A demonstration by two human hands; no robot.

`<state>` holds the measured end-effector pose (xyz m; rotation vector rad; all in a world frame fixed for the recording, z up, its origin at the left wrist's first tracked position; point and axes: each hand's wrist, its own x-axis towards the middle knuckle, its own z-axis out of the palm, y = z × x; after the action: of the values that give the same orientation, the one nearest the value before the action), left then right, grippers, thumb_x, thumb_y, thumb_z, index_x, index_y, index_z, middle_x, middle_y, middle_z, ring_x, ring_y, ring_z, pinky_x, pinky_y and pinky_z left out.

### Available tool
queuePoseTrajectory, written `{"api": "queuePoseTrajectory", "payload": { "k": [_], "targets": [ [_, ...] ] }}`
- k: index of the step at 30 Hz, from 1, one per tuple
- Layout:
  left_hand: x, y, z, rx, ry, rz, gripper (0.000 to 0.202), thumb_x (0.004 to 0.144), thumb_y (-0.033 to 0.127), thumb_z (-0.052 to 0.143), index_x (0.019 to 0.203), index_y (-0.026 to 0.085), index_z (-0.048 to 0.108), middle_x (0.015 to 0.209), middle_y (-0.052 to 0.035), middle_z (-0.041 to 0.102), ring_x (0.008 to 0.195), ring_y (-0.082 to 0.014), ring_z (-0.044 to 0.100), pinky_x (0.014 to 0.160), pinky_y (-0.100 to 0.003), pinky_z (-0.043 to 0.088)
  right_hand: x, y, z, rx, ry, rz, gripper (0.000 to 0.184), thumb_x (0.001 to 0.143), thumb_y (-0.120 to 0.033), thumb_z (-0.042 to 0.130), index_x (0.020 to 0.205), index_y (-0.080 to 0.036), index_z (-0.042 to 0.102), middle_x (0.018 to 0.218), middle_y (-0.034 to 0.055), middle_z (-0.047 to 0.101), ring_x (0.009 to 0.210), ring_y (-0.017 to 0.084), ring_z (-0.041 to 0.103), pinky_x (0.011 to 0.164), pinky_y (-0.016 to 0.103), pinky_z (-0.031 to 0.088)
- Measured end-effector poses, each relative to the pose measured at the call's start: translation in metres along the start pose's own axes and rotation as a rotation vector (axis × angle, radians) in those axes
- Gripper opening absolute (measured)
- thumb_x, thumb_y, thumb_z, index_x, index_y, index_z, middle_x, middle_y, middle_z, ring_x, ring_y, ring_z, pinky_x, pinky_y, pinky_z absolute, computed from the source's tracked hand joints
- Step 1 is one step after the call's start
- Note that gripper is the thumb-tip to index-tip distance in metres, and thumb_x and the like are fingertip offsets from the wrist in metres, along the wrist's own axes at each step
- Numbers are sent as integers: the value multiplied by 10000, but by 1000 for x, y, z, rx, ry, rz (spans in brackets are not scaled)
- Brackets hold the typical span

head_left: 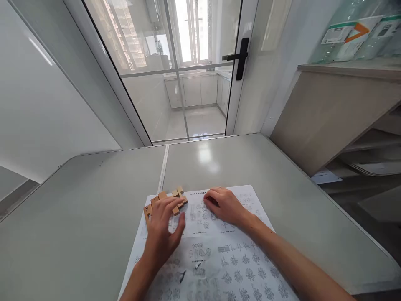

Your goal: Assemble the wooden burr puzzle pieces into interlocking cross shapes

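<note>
My left hand (162, 228) is open over the left part of a printed paper sheet (200, 242), thumb spread away from the fingers. Its fingertips reach to a cluster of small interlocked wooden blocks (176, 209); whether they touch it I cannot tell. Several notched wooden puzzle pieces (162, 195) lie in a row just beyond the fingers, and one flat piece with a dark mark (146, 212) is at their left, partly covered by the hand. My right hand (224, 205) rests on the upper right of the sheet, fingers curled together; anything inside them is hidden.
The paper lies on a grey table (94, 209) with a pale seam (163, 167). Beyond the far edge stands a glass door (200, 88) with a black handle (241, 58). At right, a wooden shelf unit (322, 113) carries clear plastic bottles (354, 39).
</note>
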<state>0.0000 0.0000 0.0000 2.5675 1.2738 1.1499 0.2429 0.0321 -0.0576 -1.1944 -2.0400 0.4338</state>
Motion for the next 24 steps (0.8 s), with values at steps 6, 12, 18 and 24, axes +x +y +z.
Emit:
{"api": "queuePoseTrajectory", "payload": {
  "k": [6,12,18,24],
  "targets": [
    [-25,-38,-19,246,-58,-220,564,972,474,643,1465,276,454,1532,-133,515,1466,-401,395,1171,-631,372,1,1,0,9,1,6,146,984,-126,606,901,-225,673,880,15,755,796,183,656,788,334,481],
    [-32,-77,-24,207,-229,-302,794,920,597,669,1572,288,338,1571,-148,479,1462,-413,423,1150,-631,411,2,1,0,23,9,10,158,974,-113,609,878,-223,669,871,15,753,792,179,661,777,322,479],
    [-23,-87,-24,127,-325,-349,802,896,629,688,1548,268,392,1470,-146,548,1354,-379,525,1092,-573,488,2,3,1,34,3,14,166,974,-111,605,862,-219,665,852,4,745,778,169,649,773,314,474],
    [-17,-88,-22,110,-301,-341,792,883,637,695,1514,230,445,1372,-146,609,1264,-365,587,1043,-563,525,3,3,0,24,7,19,165,966,-102,614,862,-216,673,858,11,750,779,171,651,769,311,469]
  ]
}}
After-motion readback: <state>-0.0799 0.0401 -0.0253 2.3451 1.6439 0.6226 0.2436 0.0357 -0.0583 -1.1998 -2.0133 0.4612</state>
